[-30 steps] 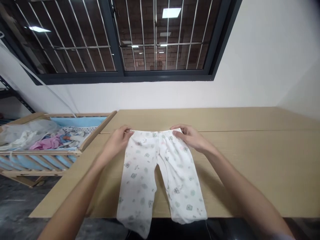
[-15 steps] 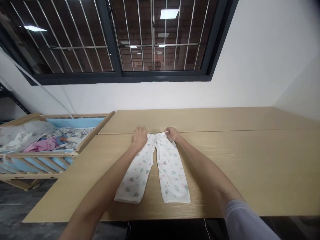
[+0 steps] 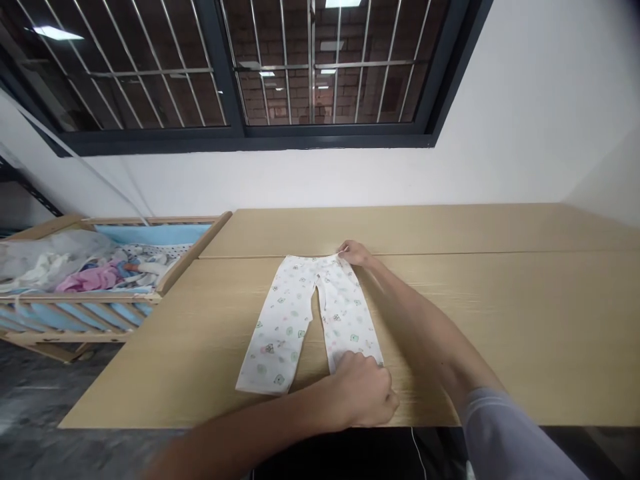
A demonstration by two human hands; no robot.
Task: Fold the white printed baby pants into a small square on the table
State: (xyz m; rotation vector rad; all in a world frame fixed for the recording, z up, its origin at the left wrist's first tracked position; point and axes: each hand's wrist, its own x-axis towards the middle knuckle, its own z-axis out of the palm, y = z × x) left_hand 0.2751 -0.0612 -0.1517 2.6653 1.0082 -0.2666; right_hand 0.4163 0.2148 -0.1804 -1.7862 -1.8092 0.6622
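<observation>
Lying flat on the pale wood-grain counter (image 3: 505,313), a pair of white baby pants (image 3: 295,313) sits with its waistband (image 3: 315,261) along the long seam between two counter panels and its legs running toward the person, a narrow gap between them. Small green and pink motifs are printed across the cloth.

The right hand (image 3: 354,253) rests at the waistband's right corner, its fingers drawn together on the edge in what looks like a light pinch. A grey sleeve (image 3: 505,427) covers the right arm further back. The left arm reaches across from the lower left, and the left hand (image 3: 361,390) sits over the cuff of the leg on the right side of the view, fingers curled downward. Whether that grip has actually closed on the fabric cannot be told, since the hand hides the fingertips.

Left of the counter stands a wooden crib (image 3: 200,240) lined with a blue bumper (image 3: 150,233). Heaped inside are a pink garment (image 3: 90,278), a polka-dot cloth (image 3: 160,249) and a translucent plastic bag (image 3: 45,257). Above the white wall (image 3: 525,167), a dark-framed window (image 3: 240,137) with metal bars looks onto brickwork (image 3: 280,93).
</observation>
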